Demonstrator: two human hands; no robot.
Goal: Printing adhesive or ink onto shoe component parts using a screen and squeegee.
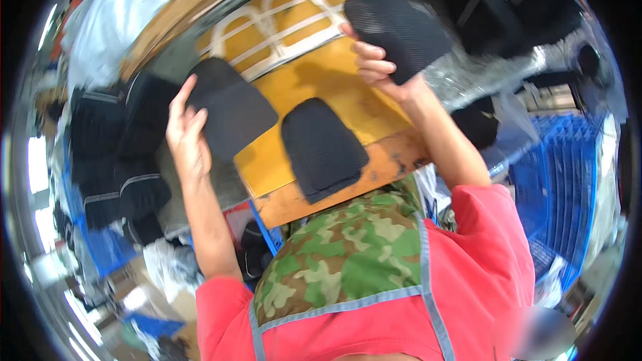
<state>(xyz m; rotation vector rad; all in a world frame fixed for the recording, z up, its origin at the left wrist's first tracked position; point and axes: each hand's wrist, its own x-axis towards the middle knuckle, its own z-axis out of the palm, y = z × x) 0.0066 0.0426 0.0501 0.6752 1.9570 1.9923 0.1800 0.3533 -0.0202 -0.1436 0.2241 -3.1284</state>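
Observation:
My left hand (187, 130) grips the left edge of a smooth, dark rounded pad (237, 110), fingers and thumb along its rim. Raised at the upper right, my right hand (381, 70) holds another black pad (398, 30) with a ribbed surface; part of the grip is hidden behind it. Between my hands, a small stack of black ribbed pads (324, 150) lies on the yellow-topped wooden board (267, 170), close to my apron. A white frame-like template with two rounded openings (274, 27) lies along the board's far side.
Dark padded pieces (107, 154) are piled at the left, with more black pieces (495, 20) at the far right. Blue plastic crates (555, 180) stand to the right beside clear plastic wrap (468, 77). A wooden beam (180, 10) runs beyond the board.

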